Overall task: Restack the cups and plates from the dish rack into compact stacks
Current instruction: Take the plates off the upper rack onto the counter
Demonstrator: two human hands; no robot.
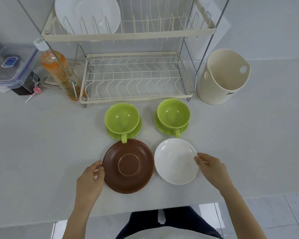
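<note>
At the far left of the pale counter [41, 135] a clear lidded container [9, 66] is seen, with an orange bottle [59, 73] standing just beside the left legs of the dish rack [128, 37]. On the rack's upper tier one white plate [87, 14] is held upright between the wires at the left end; the lower tier is seen as bare wire. In front of the rack, a green cup [122, 118] is set on a green saucer [136, 130], its handle pointing toward the person and reaching the far rim of a brown plate [129, 165]. The brown plate is lying flat on the counter, and its left rim is pinched by the left hand [91, 181], thumb on top and fingers curled at the edge. Just to the right, close beside the brown plate, a white dish [176, 161] is lying flat. Behind it a second green cup [173, 112] is set on a second green saucer [162, 128], well apart from the first pair. The right edge of the white dish is gripped lightly by the right hand [212, 168], with thumb and fingertips closed on the rim. At the far right, next to the rack, a cream holder [223, 76] is standing upright.
</note>
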